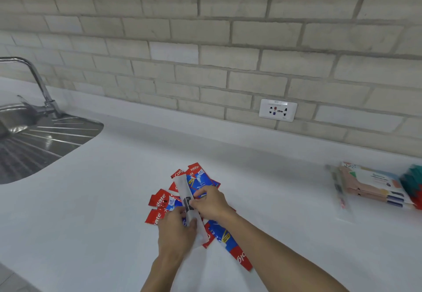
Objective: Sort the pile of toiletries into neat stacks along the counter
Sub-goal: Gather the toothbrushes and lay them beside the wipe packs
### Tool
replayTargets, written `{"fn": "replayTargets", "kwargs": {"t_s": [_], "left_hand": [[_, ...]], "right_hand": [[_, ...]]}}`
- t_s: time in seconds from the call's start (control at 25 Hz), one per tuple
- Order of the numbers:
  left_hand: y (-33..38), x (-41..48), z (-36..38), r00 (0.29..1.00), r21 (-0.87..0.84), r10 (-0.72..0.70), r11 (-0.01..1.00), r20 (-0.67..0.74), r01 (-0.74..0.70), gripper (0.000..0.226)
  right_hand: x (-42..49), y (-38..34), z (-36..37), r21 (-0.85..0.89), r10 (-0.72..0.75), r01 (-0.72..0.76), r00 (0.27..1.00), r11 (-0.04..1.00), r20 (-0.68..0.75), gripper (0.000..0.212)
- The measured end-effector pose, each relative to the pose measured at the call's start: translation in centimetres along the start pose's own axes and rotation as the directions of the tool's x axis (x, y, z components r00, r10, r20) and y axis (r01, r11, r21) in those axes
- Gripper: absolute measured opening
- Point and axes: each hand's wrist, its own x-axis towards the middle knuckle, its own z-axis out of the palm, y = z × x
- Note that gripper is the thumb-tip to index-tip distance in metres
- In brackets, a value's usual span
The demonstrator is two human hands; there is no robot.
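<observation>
Left hand and right hand hold one white packet (seven-odd sachets beneath).

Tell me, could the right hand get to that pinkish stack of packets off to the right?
Probably yes. The counter between the right hand and the pinkish stack holds only a flat clear packet, and the stack lies on that hand's side. The hand pinches a white packet, though.

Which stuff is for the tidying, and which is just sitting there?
For the job: white packet, held by left hand and right hand; red toothpaste sachets; sorted stacks on the right.
Just there: tap; sink; wall socket.
</observation>
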Motion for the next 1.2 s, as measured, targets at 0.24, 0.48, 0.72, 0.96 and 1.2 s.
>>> {"fn": "replayTargets", "kwargs": {"t_s": [0.24, 0.48, 0.72, 0.96, 1.2], "left_hand": [[0.0, -0.6, -0.8, 1.0, -0.125, -0.008, 0.992, 0.005, 0.009, 0.041], [0.3, -0.1, -1.6, 1.0, -0.214, -0.004, 0.977, 0.023, 0.009, 0.037], [1.7, 1.3, -1.6, 0.987, -0.234, 0.025, 0.972, 0.161, 0.014, 0.026], [5.1, 1.4, -0.2, 0.954, -0.29, 0.069, 0.957, 0.291, 0.019, 0.02], [9.7, 0.7, 2.3, 0.899, -0.365, 0.199, 0.93, 0.391, -0.047, 0.016]], "right_hand": [[0.3, 0.8, 0.7, 0.138, 0.093, -0.096, 0.995, 0.986, 0.03, 0.017], [-0.1, 0.5, 0.2, 0.328, 0.099, -0.108, 0.994, 0.939, 0.044, 0.007], [-0.4, -0.3, -2.1, 0.509, 0.068, -0.072, 0.997, 0.858, 0.027, 0.007], [-1.3, 0.5, -7.3, 0.611, 0.061, -0.021, 0.997, 0.791, -0.045, 0.01], [-2.5, 2.6, -14.1, 0.612, 0.061, 0.054, 0.984, 0.789, -0.166, 0.017]]}}
